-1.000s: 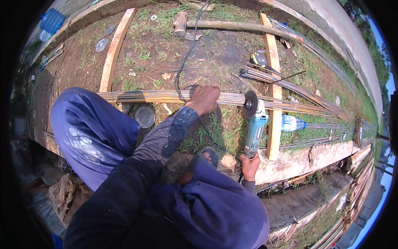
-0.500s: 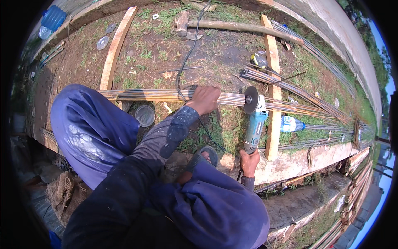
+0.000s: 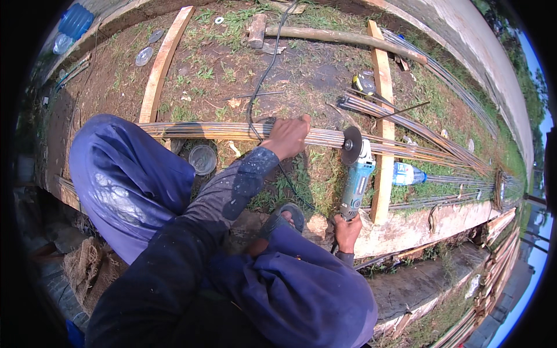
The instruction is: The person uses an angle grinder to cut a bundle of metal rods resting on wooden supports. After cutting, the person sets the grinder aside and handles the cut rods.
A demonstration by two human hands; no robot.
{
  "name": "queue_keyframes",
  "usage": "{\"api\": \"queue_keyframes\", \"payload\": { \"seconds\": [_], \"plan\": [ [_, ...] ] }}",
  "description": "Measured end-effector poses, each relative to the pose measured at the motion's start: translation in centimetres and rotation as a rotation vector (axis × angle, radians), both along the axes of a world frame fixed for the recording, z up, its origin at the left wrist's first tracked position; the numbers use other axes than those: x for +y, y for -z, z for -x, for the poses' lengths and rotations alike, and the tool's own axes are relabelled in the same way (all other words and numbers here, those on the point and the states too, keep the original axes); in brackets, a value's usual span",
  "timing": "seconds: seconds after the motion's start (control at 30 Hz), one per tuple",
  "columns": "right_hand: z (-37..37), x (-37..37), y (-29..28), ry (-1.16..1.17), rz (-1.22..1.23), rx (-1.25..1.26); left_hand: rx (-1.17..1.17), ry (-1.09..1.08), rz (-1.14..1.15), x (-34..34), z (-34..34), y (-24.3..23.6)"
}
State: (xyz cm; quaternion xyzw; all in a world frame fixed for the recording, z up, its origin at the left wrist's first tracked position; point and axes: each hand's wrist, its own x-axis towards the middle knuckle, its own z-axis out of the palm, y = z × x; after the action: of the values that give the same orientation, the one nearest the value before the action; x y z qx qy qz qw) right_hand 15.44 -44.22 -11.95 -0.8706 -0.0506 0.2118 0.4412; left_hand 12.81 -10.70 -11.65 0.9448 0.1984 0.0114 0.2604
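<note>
My left hand (image 3: 287,136) grips a long bundle of steel rods (image 3: 203,130), with a black cord (image 3: 266,68) crossing it just left of my fingers. My right hand (image 3: 347,231) is wrapped round the lower end of a teal angle grinder (image 3: 358,182). Its dark cutting disc (image 3: 351,144) stands across the bundle, right of my left hand, touching or very close to the rods. The bundle runs over pale timber battens (image 3: 380,197). My legs (image 3: 127,174) are bent on either side of my forearm, and a sandalled foot (image 3: 287,217) rests below the rods.
A wooden-handled mallet (image 3: 342,36), yellow-black tape measure (image 3: 364,84), second rod bundle (image 3: 406,118) and plastic bottle (image 3: 408,173) lie around. A blue water jug (image 3: 75,23) is upper left, a burlap sack (image 3: 93,272) lower left. A concrete edge (image 3: 435,223) borders the soil.
Hands and grinder stay nearly in place, with only slight shifts. A tiny orange fleck now shows over my right trouser leg, below the grinder.
</note>
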Motion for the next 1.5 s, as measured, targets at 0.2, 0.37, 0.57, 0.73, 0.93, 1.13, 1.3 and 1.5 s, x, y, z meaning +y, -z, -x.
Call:
{"api": "queue_keyframes", "payload": {
  "seconds": [0.2, 0.37, 0.57, 0.73, 0.93, 1.13, 1.3, 1.5],
  "plan": [
    [-1.4, 0.2, 2.2, 0.01, -0.008, -0.01, 0.129, 0.012, 0.083, 0.3, -0.6, -2.4],
    [-1.9, 1.1, 1.4, -0.042, 0.001, -0.071, 0.17, 0.021, 0.094, 0.3, -0.4, -2.7],
    [-1.0, 0.1, 0.1, -0.002, -0.01, 0.012, 0.194, 0.052, 0.082, 0.3, -0.5, -2.6],
    [0.0, -0.6, 0.4, -0.024, -0.005, -0.052, 0.197, 0.058, 0.074, 0.4, -0.4, -2.6],
    [0.2, -0.4, 0.3, -0.007, 0.006, -0.03, 0.143, 0.047, 0.047, 0.1, -0.3, -2.6],
    [-0.9, -0.1, 1.2, -0.024, -0.036, -0.055, 0.144, 0.052, 0.057, 0.2, -0.5, -1.9],
    [-1.9, 0.4, 1.3, -0.034, 0.005, 0.013, 0.094, 0.044, 0.019, 0.0, -0.2, -1.7],
    [-2.1, 0.3, 1.5, -0.015, -0.032, 0.049, 0.125, 0.051, 0.035, 0.0, -0.3, -2.1]
  ]
}}
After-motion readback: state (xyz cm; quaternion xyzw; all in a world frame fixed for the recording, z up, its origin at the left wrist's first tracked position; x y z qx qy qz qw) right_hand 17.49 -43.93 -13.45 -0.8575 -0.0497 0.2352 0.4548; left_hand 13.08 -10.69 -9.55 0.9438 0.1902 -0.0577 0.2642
